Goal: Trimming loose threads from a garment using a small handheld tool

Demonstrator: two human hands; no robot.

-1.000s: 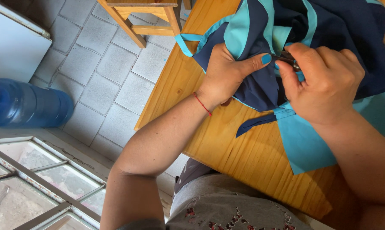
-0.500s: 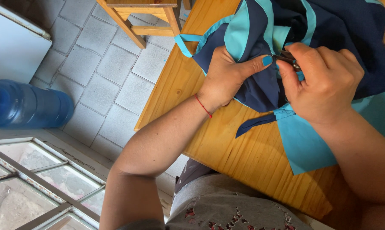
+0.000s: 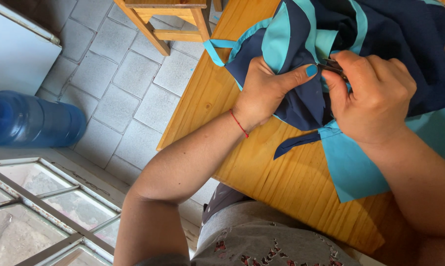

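Note:
A navy and turquoise garment [image 3: 380, 34] lies bunched on a wooden table [image 3: 262, 167]. My left hand [image 3: 266, 88] pinches a fold of the navy cloth, thumb stretched toward the right hand. My right hand [image 3: 375, 98] is closed around a small dark metal tool [image 3: 330, 66], whose tip pokes out at the cloth between both thumbs. What kind of tool it is stays mostly hidden by the fingers. A loose turquoise panel [image 3: 360, 162] hangs under my right wrist.
A wooden stool [image 3: 168, 19] stands on the grey tiled floor [image 3: 114, 83] beyond the table's left edge. A large blue water bottle [image 3: 30, 120] lies at the left. A white cabinet [image 3: 15, 49] and a metal-framed window [image 3: 40, 207] are nearby.

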